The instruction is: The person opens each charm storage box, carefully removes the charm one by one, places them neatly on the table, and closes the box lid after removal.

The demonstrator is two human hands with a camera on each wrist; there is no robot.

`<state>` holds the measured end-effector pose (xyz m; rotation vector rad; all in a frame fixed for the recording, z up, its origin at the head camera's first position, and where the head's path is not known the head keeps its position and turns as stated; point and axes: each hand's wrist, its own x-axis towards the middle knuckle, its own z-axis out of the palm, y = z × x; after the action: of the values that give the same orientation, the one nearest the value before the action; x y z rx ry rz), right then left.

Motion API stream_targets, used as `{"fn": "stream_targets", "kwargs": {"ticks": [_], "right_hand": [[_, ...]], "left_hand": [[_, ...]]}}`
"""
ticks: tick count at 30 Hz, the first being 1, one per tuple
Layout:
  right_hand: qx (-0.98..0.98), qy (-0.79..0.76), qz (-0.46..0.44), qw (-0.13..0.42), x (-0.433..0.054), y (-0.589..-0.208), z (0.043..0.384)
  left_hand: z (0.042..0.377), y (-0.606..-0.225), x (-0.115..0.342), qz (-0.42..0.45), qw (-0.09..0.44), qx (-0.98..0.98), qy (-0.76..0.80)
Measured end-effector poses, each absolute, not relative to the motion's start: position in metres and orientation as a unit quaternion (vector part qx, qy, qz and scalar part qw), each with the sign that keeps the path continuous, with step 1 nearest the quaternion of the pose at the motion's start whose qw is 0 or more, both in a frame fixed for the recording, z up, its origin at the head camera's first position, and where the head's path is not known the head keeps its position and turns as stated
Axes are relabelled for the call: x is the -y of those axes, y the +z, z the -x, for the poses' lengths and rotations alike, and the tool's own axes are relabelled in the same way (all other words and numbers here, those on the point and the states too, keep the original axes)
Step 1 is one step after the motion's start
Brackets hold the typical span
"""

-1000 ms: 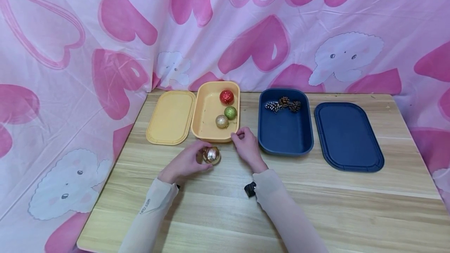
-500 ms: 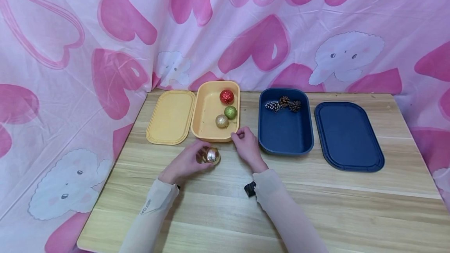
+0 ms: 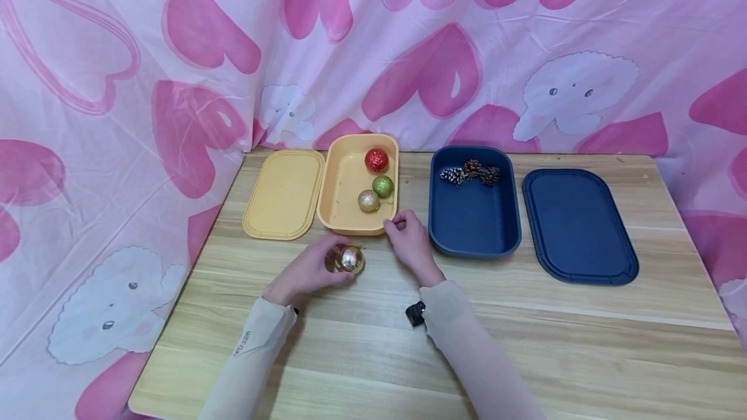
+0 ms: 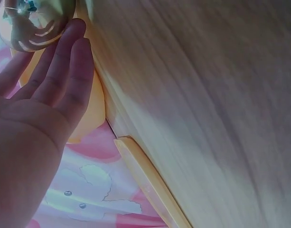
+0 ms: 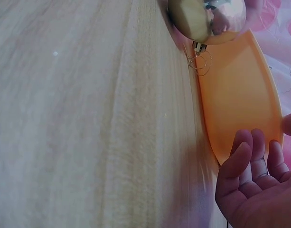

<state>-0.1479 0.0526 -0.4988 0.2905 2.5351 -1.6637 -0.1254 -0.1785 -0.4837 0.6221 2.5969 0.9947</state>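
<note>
In the head view my left hand point(image 3: 312, 266) holds a shiny gold Christmas bauble point(image 3: 351, 258) between thumb and fingers, in front of the yellow box. The right wrist view shows the same bauble point(image 5: 209, 19) with its metal cap and wire loop. My right hand point(image 3: 410, 245) grips the near right corner of the yellow box point(image 3: 329, 177), thumb at the rim and curled fingers against the outer wall. Inside that box lie a red glitter bauble point(image 3: 376, 161), a green one point(image 3: 382, 186) and a pale gold one point(image 3: 369, 201).
A yellow lid point(image 3: 284, 194) lies left of the yellow box. To the right stands a navy box point(image 3: 474, 219) holding several pine cones point(image 3: 471, 170), with its navy lid point(image 3: 580, 225) beside it. A pink heart-print curtain point(image 3: 420, 76) hangs behind the wooden table point(image 3: 373, 355).
The gold bauble has turned slightly and shifted a little within my left hand, so its wire loop shows at the top. My right hand stays at the yellow box.
</note>
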Motion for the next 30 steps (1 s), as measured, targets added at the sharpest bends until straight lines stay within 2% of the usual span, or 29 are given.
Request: {"fn": "stream_targets", "kwargs": {"ticks": [30], "right_hand": [[-0.83,-0.547,-0.098,0.056,-0.053,-0.495,0.147]], "left_hand": [[0.131,-0.49,0.191,-0.189,0.133,-0.899,0.373]]}}
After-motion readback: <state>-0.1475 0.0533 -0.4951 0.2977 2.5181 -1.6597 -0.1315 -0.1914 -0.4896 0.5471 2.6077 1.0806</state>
